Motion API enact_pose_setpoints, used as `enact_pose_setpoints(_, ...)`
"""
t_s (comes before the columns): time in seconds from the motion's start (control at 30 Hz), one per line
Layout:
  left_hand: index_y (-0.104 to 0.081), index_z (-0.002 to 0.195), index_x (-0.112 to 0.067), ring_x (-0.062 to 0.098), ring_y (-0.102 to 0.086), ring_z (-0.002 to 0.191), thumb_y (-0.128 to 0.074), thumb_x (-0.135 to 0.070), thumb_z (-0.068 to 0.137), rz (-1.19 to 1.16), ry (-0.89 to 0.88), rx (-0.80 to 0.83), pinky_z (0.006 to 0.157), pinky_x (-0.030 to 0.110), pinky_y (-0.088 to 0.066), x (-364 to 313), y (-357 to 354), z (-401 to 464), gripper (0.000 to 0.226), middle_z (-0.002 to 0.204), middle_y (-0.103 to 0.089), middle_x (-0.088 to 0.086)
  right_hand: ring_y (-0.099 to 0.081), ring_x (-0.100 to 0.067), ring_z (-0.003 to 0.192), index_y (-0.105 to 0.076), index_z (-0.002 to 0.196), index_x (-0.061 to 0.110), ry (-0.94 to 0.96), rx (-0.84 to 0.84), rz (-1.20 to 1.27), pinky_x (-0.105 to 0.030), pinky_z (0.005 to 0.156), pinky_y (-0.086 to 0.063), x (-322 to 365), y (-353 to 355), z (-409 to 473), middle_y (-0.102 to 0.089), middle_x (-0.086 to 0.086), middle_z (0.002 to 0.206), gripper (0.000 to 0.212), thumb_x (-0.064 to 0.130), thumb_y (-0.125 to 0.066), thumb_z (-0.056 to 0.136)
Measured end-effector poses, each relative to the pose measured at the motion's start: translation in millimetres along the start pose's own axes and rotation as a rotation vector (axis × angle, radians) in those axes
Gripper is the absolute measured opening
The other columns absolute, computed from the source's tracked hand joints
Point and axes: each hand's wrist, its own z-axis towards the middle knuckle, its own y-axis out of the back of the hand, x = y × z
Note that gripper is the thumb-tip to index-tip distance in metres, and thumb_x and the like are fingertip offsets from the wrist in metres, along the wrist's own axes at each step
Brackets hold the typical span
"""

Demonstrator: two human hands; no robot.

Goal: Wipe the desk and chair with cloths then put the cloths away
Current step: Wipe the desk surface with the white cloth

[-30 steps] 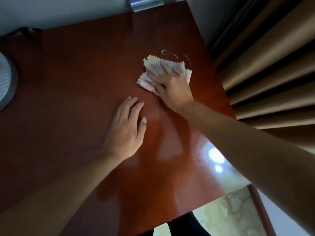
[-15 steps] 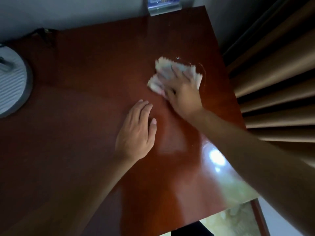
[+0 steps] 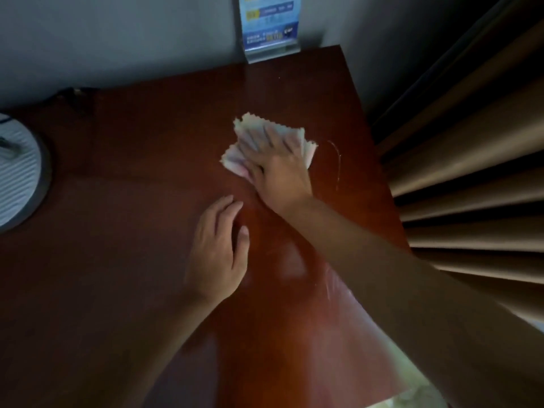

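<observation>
Head view: my right hand (image 3: 278,172) presses spread fingers flat on the cloth (image 3: 235,161), mid-desk (image 3: 132,187) near the sign stand (image 3: 269,28). Left hand (image 3: 217,254) rests open. Soft, light; pinch any edge.

Two hands (image 3: 217,254); one cloth (image 3: 235,160); one desk (image 3: 132,172); one sign holder (image 3: 269,28).

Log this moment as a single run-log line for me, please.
phase: wiping desk | right hand: pressed flat on cloth | left hand: flat on desk, empty | nearby: sign holder at back edge
</observation>
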Motion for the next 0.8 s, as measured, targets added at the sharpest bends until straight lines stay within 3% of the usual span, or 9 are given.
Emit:
enact_pose_setpoints(0.1,-0.058,0.122,-0.001,0.026,-0.050,0.125,-0.050,-0.011,0.094,-0.046,0.182,-0.179,0.110,0.039,-0.038,1.6,-5.7,28.7,0.031,0.128,-0.054,0.015,-0.045,-0.034,0.136,-0.063,0.130,0.018,0.085,-0.025,-0.037,-0.054,0.113,-0.028,28.1,-16.3,-18.9,-0.060,-0.006,0.137,0.048,0.031,-0.037,0.092)
enact_pose_setpoints(0.2,-0.053,0.131,-0.006,0.025,-0.045,0.132,-0.044,-0.016,0.094,-0.003,0.266,-0.165,0.112,0.037,-0.031,-1.3,-18.3,57.0,0.039,0.139,-0.050,0.012,-0.034,-0.027,0.144,-0.055,0.138,0.021,0.138,0.041,-0.038,-0.048,0.120,-0.020,16.4,-11.9,-12.5,-0.051,-0.003,0.146,0.046,0.031,-0.037,0.096)
enact_pose_setpoints(0.27,-0.052,0.132,-0.006,0.027,-0.042,0.137,-0.042,-0.021,0.095,0.033,0.226,-0.120,0.115,0.042,-0.031,-9.9,-30.3,72.3,0.041,0.142,-0.049,0.012,-0.029,-0.025,0.146,-0.051,0.141,0.024,0.043,0.063,-0.051,-0.047,0.121,-0.018,-11.1,-0.6,0.2,-0.047,-0.002,0.150,0.046,0.033,-0.043,0.097)
enact_pose_setpoints(0.33,-0.051,0.133,-0.005,0.030,-0.038,0.141,-0.042,-0.024,0.096,0.103,0.161,-0.069,0.117,0.048,-0.029,-24.1,-45.1,87.8,0.042,0.144,-0.048,0.014,-0.043,-0.029,0.138,-0.059,0.134,0.021,-0.117,-0.111,-0.084,-0.051,0.116,-0.030,-53.5,12.3,-5.4,-0.056,-0.005,0.141,0.043,0.031,-0.048,0.093)
enact_pose_setpoints(0.43,-0.050,0.135,-0.005,0.028,-0.034,0.143,-0.041,-0.023,0.099,0.229,0.145,-0.022,0.120,0.047,-0.024,-36.8,-60.5,95.4,0.041,0.146,-0.047,0.014,-0.044,-0.033,0.136,-0.059,0.134,0.019,-0.333,-0.213,-0.154,-0.055,0.114,-0.027,-112.5,34.4,-33.9,-0.053,-0.010,0.143,0.043,0.031,-0.040,0.097)
enact_pose_setpoints(0.5,-0.051,0.133,-0.003,0.029,-0.037,0.142,-0.040,-0.020,0.099,0.232,0.165,-0.041,0.118,0.046,-0.027,-37.1,-64.0,95.9,0.040,0.144,-0.049,0.015,-0.043,-0.035,0.136,-0.054,0.138,0.020,-0.436,-0.227,-0.203,-0.057,0.110,-0.030,-109.2,35.4,-37.7,-0.052,-0.012,0.144,0.045,0.027,-0.038,0.097)
enact_pose_setpoints(0.63,-0.055,0.129,0.000,0.032,-0.043,0.136,-0.035,-0.020,0.099,0.207,0.135,-0.089,0.113,0.047,-0.034,-33.4,-64.1,94.4,0.041,0.139,-0.053,0.017,-0.042,-0.031,0.138,-0.060,0.133,0.014,-0.123,-0.141,-0.071,-0.050,0.116,-0.026,-29.7,1.2,-41.5,-0.056,-0.010,0.141,0.044,0.022,-0.041,0.094)
enact_pose_setpoints(0.7,-0.056,0.127,0.001,0.032,-0.044,0.135,-0.034,-0.020,0.100,0.198,0.152,-0.109,0.113,0.045,-0.035,-33.3,-64.3,95.3,0.041,0.137,-0.054,0.018,-0.039,-0.028,0.141,-0.060,0.133,0.014,0.009,-0.098,-0.048,-0.050,0.118,-0.026,-36.6,0.4,-42.3,-0.054,-0.006,0.143,0.039,0.022,-0.044,0.098)
enact_pose_setpoints(0.8,-0.056,0.127,0.000,0.033,-0.044,0.136,-0.036,-0.019,0.099,0.232,0.158,-0.089,0.112,0.047,-0.037,-35.4,-63.3,94.9,0.040,0.137,-0.054,0.018,-0.042,-0.035,0.138,-0.061,0.132,0.017,-0.109,-0.116,-0.151,-0.061,0.110,-0.032,-95.8,25.6,-28.3,-0.055,-0.009,0.142,0.038,0.023,-0.049,0.097)
